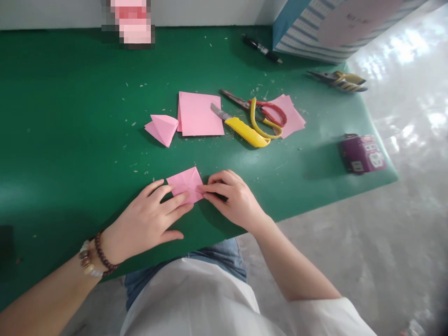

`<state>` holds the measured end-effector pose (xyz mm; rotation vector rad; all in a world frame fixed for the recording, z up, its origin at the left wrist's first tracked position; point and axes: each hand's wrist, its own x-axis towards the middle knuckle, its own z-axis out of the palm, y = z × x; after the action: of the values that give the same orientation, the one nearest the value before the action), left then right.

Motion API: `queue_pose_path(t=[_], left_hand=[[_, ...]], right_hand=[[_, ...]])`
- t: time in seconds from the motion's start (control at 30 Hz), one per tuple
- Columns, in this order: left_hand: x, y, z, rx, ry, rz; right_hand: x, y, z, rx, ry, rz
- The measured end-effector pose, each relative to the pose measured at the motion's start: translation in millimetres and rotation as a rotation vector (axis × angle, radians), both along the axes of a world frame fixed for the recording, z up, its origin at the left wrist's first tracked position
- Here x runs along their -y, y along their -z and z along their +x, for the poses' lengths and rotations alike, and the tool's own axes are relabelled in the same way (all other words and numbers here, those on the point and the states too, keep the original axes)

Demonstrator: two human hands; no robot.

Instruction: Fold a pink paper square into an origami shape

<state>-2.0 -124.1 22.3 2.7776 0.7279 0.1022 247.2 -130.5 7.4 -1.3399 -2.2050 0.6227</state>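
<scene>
On a green table (77,102), a left hand (149,217), fingers spread, steadied creased pink paper (184,177) as the right hand (238,196) pinched its edge, apparently mid-fold, the next move seemingly calling for firm pressing.

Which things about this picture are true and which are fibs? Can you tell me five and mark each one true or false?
1. The left hand and right hand both touch the small pink paper. True.
2. The table is red. False: it is green.
3. The yellow knife's blade lies over the big pink paper. True.
4. Beaded bracelets circle the right wrist. False: they circle the left wrist.
5. The black pen lies inside the striped box. False: it lies on the table beside the box.
</scene>
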Motion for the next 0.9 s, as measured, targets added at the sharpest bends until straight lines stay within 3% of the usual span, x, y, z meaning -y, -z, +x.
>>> queue_pose_path(t=[0.27,0.43,0.9], left_hand=[[-1.5,-1.3,1.0,0.004,0.007,-0.028],[-1.8,-0.3,1.3,0.029,-0.003,-0.034],[-0.9,-0.3,1.3,0.031,-0.014,-0.028]], right_hand=[[4.9,-5.3,-2.5,0.006,0.024,-0.008],[16.4,-6.2,-10.0,0.054,0.112,0.182],[21.9,2.0,-24.5,0.260,0.060,0.245]])
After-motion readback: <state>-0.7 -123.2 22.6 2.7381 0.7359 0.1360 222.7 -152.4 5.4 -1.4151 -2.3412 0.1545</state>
